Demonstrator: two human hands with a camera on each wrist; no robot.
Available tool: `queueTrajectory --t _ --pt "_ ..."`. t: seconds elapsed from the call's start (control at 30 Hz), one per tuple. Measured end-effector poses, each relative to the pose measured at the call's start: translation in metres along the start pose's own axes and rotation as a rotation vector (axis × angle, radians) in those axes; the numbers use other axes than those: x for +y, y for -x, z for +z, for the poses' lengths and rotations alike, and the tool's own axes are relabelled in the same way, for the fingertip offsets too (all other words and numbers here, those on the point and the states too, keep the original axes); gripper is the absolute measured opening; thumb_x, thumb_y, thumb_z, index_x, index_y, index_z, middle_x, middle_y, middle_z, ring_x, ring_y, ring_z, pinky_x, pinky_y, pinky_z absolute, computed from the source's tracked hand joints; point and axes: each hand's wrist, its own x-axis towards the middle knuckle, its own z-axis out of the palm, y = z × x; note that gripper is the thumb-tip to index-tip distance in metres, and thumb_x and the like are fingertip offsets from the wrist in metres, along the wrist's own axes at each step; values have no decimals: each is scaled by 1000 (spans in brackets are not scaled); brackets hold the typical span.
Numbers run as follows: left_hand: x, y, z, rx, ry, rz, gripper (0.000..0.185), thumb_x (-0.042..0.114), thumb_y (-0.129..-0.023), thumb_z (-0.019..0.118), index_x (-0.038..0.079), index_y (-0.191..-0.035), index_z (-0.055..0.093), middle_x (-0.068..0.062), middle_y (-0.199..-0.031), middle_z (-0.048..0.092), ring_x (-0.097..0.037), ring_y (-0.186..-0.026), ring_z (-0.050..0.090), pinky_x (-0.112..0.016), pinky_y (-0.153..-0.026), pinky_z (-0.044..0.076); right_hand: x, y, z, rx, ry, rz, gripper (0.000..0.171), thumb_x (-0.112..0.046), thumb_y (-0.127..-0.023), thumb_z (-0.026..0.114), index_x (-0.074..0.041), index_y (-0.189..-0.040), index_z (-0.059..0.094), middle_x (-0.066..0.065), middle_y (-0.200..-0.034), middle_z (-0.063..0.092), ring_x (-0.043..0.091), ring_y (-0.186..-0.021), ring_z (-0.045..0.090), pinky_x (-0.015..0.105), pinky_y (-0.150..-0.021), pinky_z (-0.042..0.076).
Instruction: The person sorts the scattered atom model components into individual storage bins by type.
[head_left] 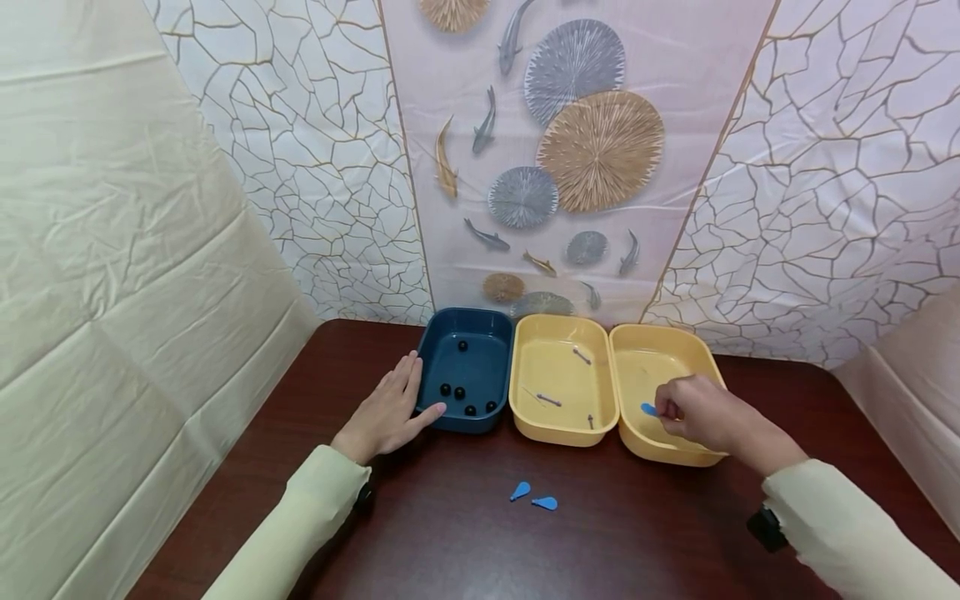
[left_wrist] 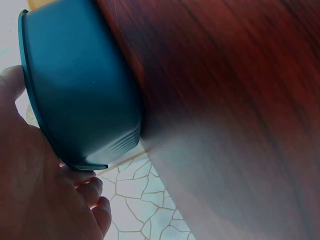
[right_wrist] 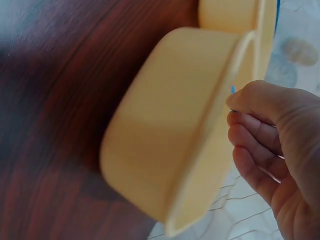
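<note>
Three trays stand in a row at the back of the dark wooden table (head_left: 450, 542). The dark blue tray (head_left: 465, 367) on the left holds several black beads (head_left: 457, 391). My left hand (head_left: 390, 412) rests flat against its left side, fingers straight; the left wrist view shows the blue tray (left_wrist: 80, 90) by the palm. The middle yellow tray (head_left: 562, 379) holds small grey pins (head_left: 550, 400). My right hand (head_left: 693, 410) hovers over the right yellow tray (head_left: 660, 367), pinching a small blue teardrop piece (head_left: 648, 409). Two more blue pieces (head_left: 534, 497) lie on the table in front.
Patterned cloth backdrops (head_left: 570, 150) rise behind and beside the table. In the right wrist view the yellow tray's outer wall (right_wrist: 170, 130) fills the middle, with my curled fingers (right_wrist: 260, 135) beside its rim.
</note>
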Motion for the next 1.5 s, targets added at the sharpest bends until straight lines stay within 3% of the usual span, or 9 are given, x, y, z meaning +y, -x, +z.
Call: queueTrajectory --t 0.3,0.57,0.77,1.0,1.5 --pt "1 1 2 -9 -2 -3 98 65 -105 44 -1 -168 7 -18 -179 4 -39 -166 12 -55 -134 17 23 7 18 -45 -33 77 24 -2 -84 84 -16 -75 66 -11 -71 61 -1 -66 50 19 -58 45" --pt "1 0 1 -8 -3 2 98 64 -105 45 -2 -168 8 -18 -179 4 -39 -166 11 -56 -134 17 23 7 0 -50 22 84 16 -4 -82 85 -12 -84 71 -7 -78 66 7 -72 59 25 -62 52" --pt "0 0 0 -5 5 2 98 63 -105 45 -3 -168 8 -19 -179 4 -40 -166 11 -56 -134 17 5 -1 -21 -12 56 11 18 -5 -81 88 -6 -94 76 1 -89 75 16 -79 71 33 -68 60" --pt "0 0 -1 -3 4 1 98 63 -105 45 -2 -168 7 -19 -179 4 -40 -166 11 -56 -134 17 -27 -10 -35 -5 76 -89 19 -6 -83 87 -8 -98 77 1 -94 74 17 -83 70 31 -71 59" --pt "0 0 -1 -3 3 0 98 62 -106 45 -3 -168 7 -20 -179 4 -40 -166 12 -57 -134 17 -81 -24 -22 -37 10 -246 18 0 -83 83 -10 -97 78 -3 -93 74 12 -85 69 29 -73 60"
